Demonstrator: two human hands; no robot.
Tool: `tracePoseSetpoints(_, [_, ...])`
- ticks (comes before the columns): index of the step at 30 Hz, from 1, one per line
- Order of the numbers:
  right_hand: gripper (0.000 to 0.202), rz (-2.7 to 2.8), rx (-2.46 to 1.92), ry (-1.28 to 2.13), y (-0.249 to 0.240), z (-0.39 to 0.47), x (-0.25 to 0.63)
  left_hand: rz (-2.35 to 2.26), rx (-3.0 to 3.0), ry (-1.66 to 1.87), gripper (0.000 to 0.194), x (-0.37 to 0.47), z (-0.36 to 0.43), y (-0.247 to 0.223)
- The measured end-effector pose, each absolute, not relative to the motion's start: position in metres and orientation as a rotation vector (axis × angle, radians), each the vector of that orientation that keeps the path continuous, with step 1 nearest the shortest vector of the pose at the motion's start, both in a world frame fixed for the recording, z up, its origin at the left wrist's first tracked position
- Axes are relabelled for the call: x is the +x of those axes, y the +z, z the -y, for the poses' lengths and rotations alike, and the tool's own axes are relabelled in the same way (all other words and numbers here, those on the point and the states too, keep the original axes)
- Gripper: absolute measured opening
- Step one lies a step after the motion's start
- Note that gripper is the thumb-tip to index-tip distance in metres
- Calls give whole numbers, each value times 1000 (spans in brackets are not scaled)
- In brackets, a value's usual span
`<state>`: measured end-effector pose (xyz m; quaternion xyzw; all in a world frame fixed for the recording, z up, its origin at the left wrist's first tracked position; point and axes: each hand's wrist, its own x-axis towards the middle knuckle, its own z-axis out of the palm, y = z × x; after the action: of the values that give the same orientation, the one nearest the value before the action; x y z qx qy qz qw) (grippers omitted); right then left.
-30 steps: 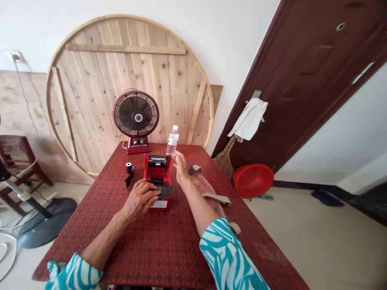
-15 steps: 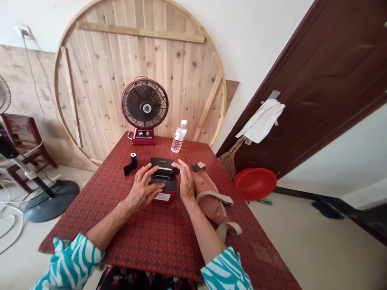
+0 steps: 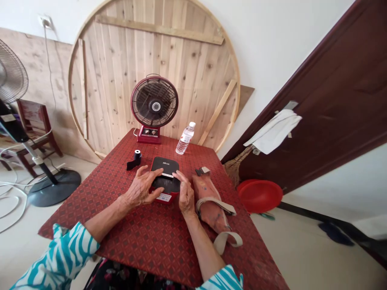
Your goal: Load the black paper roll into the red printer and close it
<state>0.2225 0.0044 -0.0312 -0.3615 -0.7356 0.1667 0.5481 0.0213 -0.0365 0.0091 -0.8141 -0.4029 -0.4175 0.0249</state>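
Observation:
A small red box with a black top, printer-like in shape, sits on the table in front of me. A narrow white strip crosses its top, above a dark glossy front part. My left hand lies over the box's left side, fingers stretched to the strip and thumb over the front part. At the right side, my right hand has its fingers extended, fingertips at the strip's right end. Neither hand is wrapped around anything. A black roll with a white core stands left of the box, its loose end trailing.
A reddish-brown pouch with beige straps lies right of my right hand. Farther back on the patterned red table stand a water bottle and a red desk fan. A red basin is on the floor to the right.
The black top piece of the box, tilted up before, now appears to sit flatter. My fingers have shifted slightly with it. The camera view has turned left.

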Motion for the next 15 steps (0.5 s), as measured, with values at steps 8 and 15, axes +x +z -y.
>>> tracePoseSetpoints(8, [45, 1491, -900, 488, -33, -2, 215, 1588, -2313, -2078, 35, 7, 31, 5])
tracePoseSetpoints(15, [51, 1046, -1042, 814, -66, -20, 213, 2231, -2211, -2760, 20, 0, 25, 8])
